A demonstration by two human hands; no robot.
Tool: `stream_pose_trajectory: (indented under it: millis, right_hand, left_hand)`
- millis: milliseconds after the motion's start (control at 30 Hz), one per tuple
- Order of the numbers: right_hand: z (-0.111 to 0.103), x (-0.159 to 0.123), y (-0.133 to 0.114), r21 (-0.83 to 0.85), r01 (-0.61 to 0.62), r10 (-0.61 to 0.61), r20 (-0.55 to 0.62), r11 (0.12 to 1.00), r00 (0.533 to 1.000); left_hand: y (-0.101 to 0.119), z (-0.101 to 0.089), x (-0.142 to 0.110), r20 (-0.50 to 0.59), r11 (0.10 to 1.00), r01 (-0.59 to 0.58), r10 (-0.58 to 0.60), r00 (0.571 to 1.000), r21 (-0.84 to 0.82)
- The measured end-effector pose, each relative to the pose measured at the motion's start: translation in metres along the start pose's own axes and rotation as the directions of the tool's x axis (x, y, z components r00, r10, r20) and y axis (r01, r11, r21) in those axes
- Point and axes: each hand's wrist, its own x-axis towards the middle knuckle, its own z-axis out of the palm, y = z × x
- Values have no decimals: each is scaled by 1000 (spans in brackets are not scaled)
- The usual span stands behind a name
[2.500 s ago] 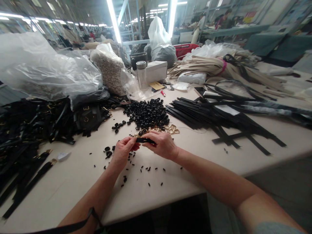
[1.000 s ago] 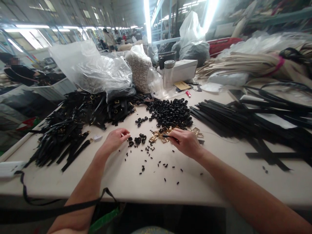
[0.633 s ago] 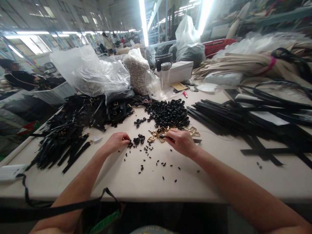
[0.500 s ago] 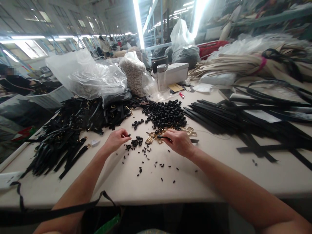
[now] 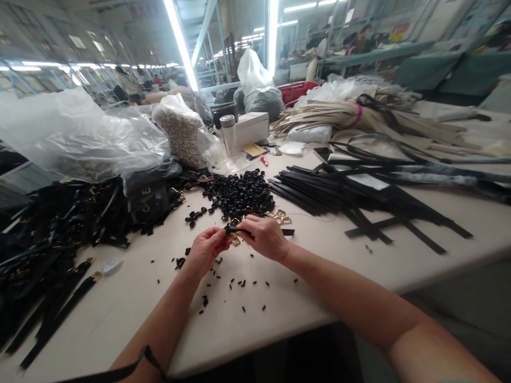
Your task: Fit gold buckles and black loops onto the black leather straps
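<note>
Head camera shows a pale table point(image 5: 136, 303) with lots of black things on it. A big heap of belts point(image 5: 154, 207) runs along the left edge, and a clear bag point(image 5: 80, 138) sits at the back of the heap. A scrap of paper point(image 5: 113, 267) lies just beside the belts. Next, further back, stands a bag of speckled bits point(image 5: 179, 127). Some loose rings point(image 5: 180, 263) are right beside the left hand point(image 5: 206, 247), which is pinched on the left end of a black strap point(image 5: 288, 232). The strap is over the middle of the table. Behind the hands is a ring pile point(image 5: 237, 194), and a glass bottle point(image 5: 228, 133) stands behind that. Toward the front edge, tiny black bits point(image 5: 243, 283) are scattered about. The right hand point(image 5: 263, 234) is clamped around the strap too, just beside the left hand, and the strap's other end pokes out past it. Gold buckles point(image 5: 281, 216) lie just behind the right hand. Toward the right edge are flat black strips point(image 5: 311, 189), with tan strips point(image 5: 319, 114) behind them.
</note>
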Motion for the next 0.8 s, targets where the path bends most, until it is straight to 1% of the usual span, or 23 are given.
stream_pose_trajectory:
  millis: [167, 333, 433, 500, 567, 633, 700, 800]
  right_hand:
    - [0, 0, 0, -39, 3, -1, 57, 999, 998]
    - [-2, 0, -1, -63, 97, -88, 128, 993, 988]
    - [-2, 0, 0, -71, 177, -166, 144, 982, 976]
    - [-1, 0, 0, -61, 193, -181, 162, 979, 970]
    - [1, 0, 0, -29, 155, -148, 182, 987, 972]
    - [2, -1, -2, 25, 77, -81, 188, 997, 979]
    - [1, -1, -5, 73, -15, 1, 194, 997, 981]
    - [0, -1, -12, 86, -118, 94, 245, 989, 965]
  left_hand:
    - [0, 3, -2, 9, 999, 32, -32, 999, 1]
    - [-2, 1, -1, -30, 999, 21, -20, 999, 28]
    - [-2, -1, -1, -2, 996, 55, -55, 998, 68]
    - [-1, -2, -1, 15, 993, 68, -70, 997, 96]
    - [0, -2, -2, 18, 992, 41, -43, 999, 121]
    - [0, -1, -3, 14, 992, 0, -2, 1000, 128]
    - [-1, 2, -4, 16, 993, -17, 15, 1000, 113]
    - [-5, 9, -7, 45, 994, -24, 19, 999, 109]
